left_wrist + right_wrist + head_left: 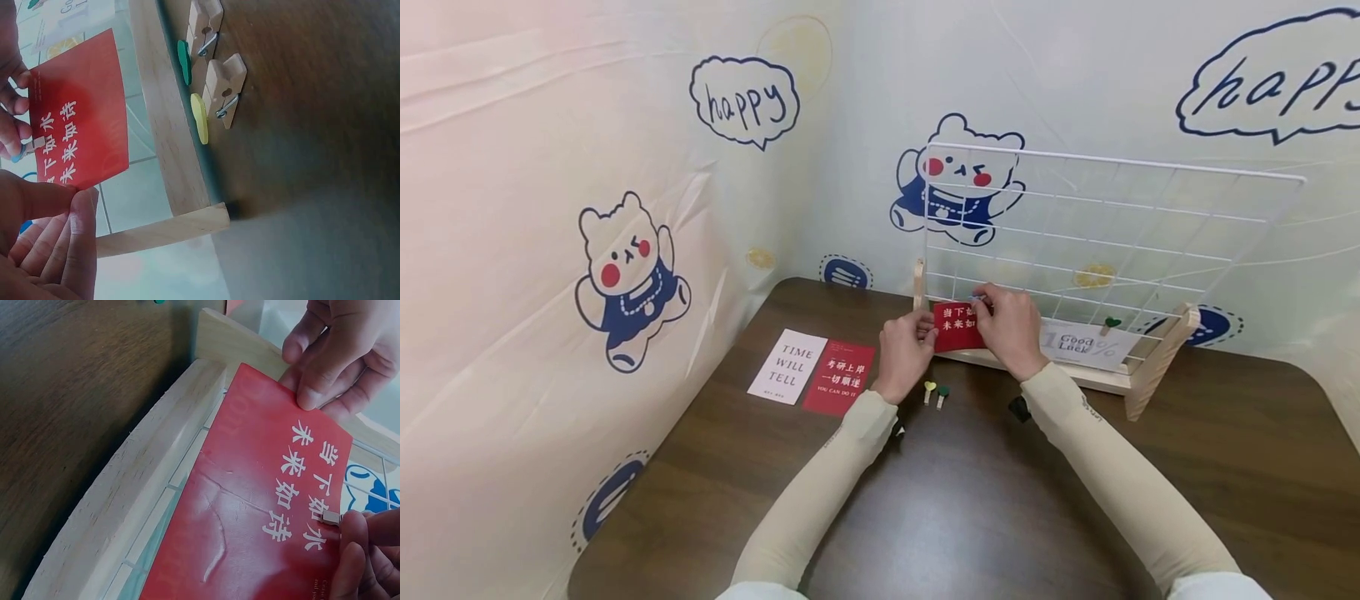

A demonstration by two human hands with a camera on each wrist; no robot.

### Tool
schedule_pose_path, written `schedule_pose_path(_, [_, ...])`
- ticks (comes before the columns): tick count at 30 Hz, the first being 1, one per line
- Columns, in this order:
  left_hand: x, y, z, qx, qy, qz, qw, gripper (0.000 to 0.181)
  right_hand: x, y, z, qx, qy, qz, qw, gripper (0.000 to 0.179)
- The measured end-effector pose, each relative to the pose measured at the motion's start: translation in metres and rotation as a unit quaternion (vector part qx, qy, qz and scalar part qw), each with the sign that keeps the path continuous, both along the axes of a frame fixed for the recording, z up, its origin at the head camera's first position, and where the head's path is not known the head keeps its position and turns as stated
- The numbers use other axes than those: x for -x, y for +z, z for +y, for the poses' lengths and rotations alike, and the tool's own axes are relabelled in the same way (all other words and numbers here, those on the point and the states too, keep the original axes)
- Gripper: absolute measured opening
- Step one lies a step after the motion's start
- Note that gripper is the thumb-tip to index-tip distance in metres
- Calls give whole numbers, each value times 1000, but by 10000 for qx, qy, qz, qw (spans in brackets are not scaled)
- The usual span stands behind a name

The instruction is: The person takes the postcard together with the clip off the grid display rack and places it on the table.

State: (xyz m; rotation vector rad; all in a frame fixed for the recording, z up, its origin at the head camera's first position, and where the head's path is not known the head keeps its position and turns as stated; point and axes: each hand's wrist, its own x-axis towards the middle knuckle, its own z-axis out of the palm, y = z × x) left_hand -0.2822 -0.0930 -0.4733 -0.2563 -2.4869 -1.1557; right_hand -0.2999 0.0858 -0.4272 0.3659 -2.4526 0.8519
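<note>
My left hand (902, 354) pinches the left edge of a red card (953, 333) with white Chinese characters, thumb in front. At the card's upper edge, my right hand (1011, 327) pinches a small wooden clothespin (330, 517) with a light blue top; its tip lies over the card. Behind the card stands a white wire grid (1112, 221) in a wooden stand (1161, 360). In the left wrist view the card looks tilted before the grid, and my right fingers hide most of the clothespin.
On the table lie a white card (787, 367), another red card (838, 379), and clothespins with a yellow heart (929, 392) and a green heart (942, 396). A "Good Luck" card (1086, 346) hangs low on the grid under a green-heart clip (1109, 325).
</note>
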Motion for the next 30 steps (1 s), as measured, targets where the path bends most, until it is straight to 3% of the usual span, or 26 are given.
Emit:
schedule_pose_path(14, [0, 6, -1, -188, -70, -267, 9994, 15, 2, 0, 1, 154, 85, 18, 9998, 18])
schedule_pose_path(30, [0, 4, -4, -253, -124, -375, 9989, 17, 1, 0, 4, 506, 238, -138, 9983, 16])
